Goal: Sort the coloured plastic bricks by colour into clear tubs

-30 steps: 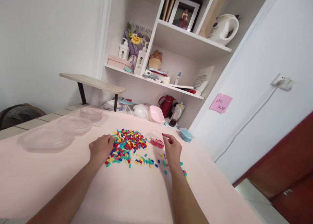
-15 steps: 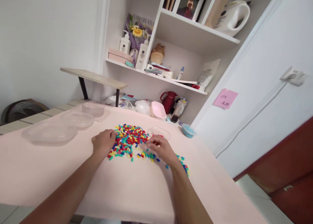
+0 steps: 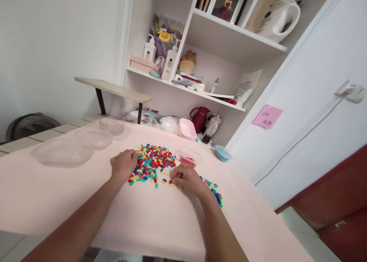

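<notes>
A wide pile of small toy bricks (image 3: pixel 156 157) in red, yellow, blue and green lies on the pink-covered table (image 3: pixel 143 216). My left hand (image 3: pixel 124 164) rests at the pile's left edge, fingers curled in; whatever they may hold is hidden. To the right of the pile, my right hand (image 3: pixel 187 179) is low over the table with thumb and fingers bent together. Red bits show at its fingertips and between thumb and finger. Just behind it sits a clear plastic tub (image 3: pixel 189 155) with red bricks inside. More bricks (image 3: pixel 213 189) lie beyond its wrist, partly covered.
Clear empty-looking containers (image 3: pixel 63 153) stand in a row at the left. A tub of light-blue pieces (image 3: pixel 222 153) is at the right back. Behind are a pink box (image 3: pixel 187 128), a red jug (image 3: pixel 200 118), a small raised shelf (image 3: pixel 111 89) and a shelf unit.
My right hand has moved slightly toward me and right, off the pile's edge, exposing more of the clear tub. My left hand stays at the pile. The view has shifted slightly.
</notes>
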Tool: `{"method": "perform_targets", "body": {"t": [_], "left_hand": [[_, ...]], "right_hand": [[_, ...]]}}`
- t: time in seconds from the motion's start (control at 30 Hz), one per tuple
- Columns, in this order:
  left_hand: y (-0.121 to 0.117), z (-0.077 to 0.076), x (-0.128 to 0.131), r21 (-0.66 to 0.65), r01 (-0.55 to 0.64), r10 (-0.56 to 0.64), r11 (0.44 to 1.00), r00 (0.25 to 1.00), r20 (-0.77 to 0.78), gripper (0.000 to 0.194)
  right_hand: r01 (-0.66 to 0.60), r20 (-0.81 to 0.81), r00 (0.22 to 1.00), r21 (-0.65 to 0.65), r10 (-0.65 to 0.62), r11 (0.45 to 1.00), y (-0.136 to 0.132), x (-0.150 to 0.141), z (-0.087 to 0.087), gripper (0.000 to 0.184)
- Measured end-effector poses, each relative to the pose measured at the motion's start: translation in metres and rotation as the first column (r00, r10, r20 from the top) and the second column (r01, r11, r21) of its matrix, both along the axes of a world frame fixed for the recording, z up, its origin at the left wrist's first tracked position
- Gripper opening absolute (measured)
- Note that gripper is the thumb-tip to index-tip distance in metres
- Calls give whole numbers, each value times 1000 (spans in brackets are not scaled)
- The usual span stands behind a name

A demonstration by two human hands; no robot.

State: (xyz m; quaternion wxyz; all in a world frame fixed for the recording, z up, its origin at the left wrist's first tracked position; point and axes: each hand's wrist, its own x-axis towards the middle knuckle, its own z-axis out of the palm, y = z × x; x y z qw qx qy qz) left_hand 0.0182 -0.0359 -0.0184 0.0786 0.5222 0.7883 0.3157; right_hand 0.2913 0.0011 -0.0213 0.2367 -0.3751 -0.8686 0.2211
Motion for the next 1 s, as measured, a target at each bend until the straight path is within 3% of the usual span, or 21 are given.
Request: {"method": "perform_targets", "body": {"t": [0.27, 0.43, 0.57, 0.63, 0.73, 0.83, 1.0], "left_hand": [[-1, 0, 0, 4, 1, -1, 1000, 1000, 6, 41], [0, -1, 0, 0, 5, -5, 1000, 1000, -1, 40], [0, -1, 0, 1, 1, -1, 1000, 1000, -1, 39], [-1, -1, 0, 2, -3, 3, 1000, 1000, -2, 39], [-1, -2, 0, 5, -4, 4, 1000, 1000, -4, 39], [-1, -1, 0, 5, -1, 1, 1000, 1000, -4, 39], [-3, 1, 1, 7, 2, -2, 1000, 1000, -2, 40]], "right_hand": [[-81, -53, 995, -20, 80, 997, -7, 0, 4, 24], [-79, -52, 996, -7, 78, 997, -10, -5, 7, 15], [85, -274, 959, 48, -69, 995, -6, -5, 12, 11], [264, -435, 870, 20, -230, 964, -1, -2, 15, 22], [477, -586, 692, -65, -421, 876, 10, 8, 16, 36], [535, -624, 630, -83, -462, 841, 22, 19, 13, 43], [542, -629, 628, -67, -457, 838, 27, 23, 10, 48]]}}
